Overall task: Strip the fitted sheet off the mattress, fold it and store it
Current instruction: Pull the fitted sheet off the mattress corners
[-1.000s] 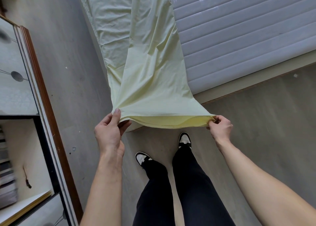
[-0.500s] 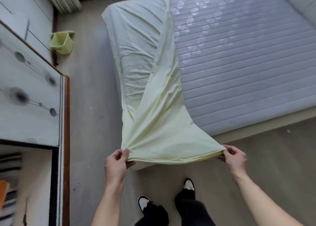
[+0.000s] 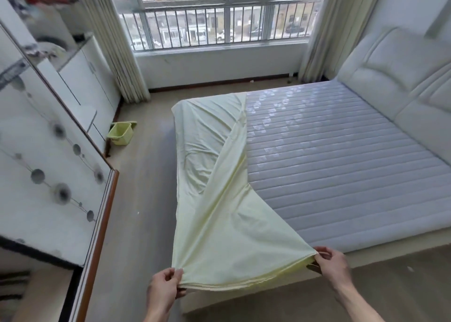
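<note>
- The pale yellow sheet (image 3: 219, 187) lay gathered along the left strip of the mattress (image 3: 329, 163), its far corner seemingly hooked on.
- The left hand (image 3: 163, 290) and right hand (image 3: 333, 264) each pinched a near corner, fingers (image 3: 174, 273) clenched on the hem.
- Best, I judged, to keep both corners taut and level, then pull back evenly so the far end slipped free without dragging on the floor (image 3: 146, 187).
</note>
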